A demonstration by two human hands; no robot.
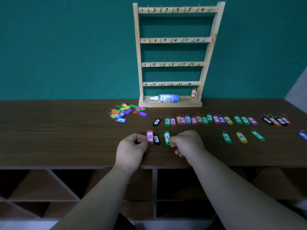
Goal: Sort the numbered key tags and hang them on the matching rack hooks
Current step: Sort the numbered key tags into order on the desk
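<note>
Well in front of the wooden rack [172, 40], the left grip [131, 147] pinching pink tag 13 [150, 136] and the right grip [187, 143] pinching green tag 2 [166, 136] may knock black tag 1 [156, 139], lying between them, askew.

A wooden rack [171, 103] is standing at the back of the table [49, 138]. A loose pile of tags [126, 112] is lying to its left, a long numbered row [216, 120] in front, and scattered tags [226, 137] nearer; something blue [303, 135], possibly another tag, is lying far right.

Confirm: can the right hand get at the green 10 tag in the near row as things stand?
Probably yes. The green 10 tag lies flat on the table to the right of the right hand, with nothing between. That hand pinches the green 2 tag, so release first.
</note>
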